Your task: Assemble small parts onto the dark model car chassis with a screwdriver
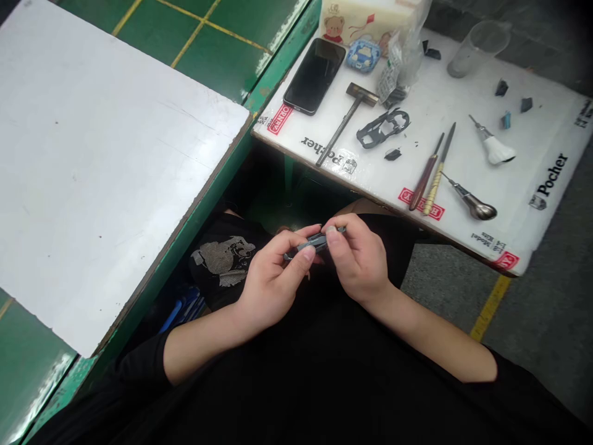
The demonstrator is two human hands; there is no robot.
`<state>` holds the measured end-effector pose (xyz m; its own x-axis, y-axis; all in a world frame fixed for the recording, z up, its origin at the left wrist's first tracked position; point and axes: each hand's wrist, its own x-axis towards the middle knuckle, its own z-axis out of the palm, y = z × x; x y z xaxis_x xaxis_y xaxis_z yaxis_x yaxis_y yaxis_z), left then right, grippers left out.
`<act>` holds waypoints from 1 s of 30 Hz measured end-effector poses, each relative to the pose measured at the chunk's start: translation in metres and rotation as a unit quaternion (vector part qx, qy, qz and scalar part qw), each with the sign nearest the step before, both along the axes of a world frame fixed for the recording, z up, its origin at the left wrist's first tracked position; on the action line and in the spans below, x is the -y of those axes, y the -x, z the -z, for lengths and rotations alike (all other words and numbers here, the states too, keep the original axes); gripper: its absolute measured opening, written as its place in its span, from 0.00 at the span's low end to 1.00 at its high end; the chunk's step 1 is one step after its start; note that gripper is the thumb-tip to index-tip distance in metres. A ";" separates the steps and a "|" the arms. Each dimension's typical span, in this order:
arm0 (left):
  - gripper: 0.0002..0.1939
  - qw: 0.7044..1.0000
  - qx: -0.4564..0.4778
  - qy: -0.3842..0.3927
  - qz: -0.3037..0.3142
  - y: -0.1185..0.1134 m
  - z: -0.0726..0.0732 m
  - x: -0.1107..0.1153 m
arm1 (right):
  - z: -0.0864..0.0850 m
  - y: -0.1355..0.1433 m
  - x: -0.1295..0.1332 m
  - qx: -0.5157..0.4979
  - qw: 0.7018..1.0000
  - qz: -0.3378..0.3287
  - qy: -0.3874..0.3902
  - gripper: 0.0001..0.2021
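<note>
While a small dark part (318, 240) is being pinched by both the left hand (269, 275) and right hand (360, 258), near and left of the surface (384, 173), light fingertip pressure is probably being called for, with any bending best avoided.

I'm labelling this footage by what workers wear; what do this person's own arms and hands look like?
The left hand and right hand are both ungloved, and no watch or bracelet shows at either wrist. The left sleeve and right sleeve are plain black, ending near the elbows and leaving the forearms bare.
</note>
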<state>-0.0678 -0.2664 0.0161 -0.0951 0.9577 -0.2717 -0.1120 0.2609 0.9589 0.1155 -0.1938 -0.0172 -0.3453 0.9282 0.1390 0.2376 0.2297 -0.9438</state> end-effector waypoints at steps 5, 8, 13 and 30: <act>0.15 0.988 0.150 0.030 -0.004 0.004 0.009 -0.002 | -0.001 -0.007 -0.008 -0.097 0.988 -0.002 0.119 0.20; 0.16 0.980 0.183 0.068 0.024 0.008 0.010 -0.002 | -0.012 -0.011 -0.019 -0.101 0.985 -0.017 0.140 0.24; 0.17 0.980 0.169 0.082 0.061 0.010 0.008 -0.003 | -0.026 -0.015 -0.034 -0.007 0.986 -0.070 0.151 0.32; 0.20 0.964 0.218 0.148 -0.045 0.011 0.016 -0.012 | -0.025 -0.012 -0.027 0.016 0.985 -0.038 0.169 0.35</act>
<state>-0.0784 -0.2544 0.0002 0.0118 0.8253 -0.5646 -0.5221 0.4866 0.7004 0.1274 -0.1665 0.0078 -0.4151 0.8907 -0.1852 0.2633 -0.0773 -0.9616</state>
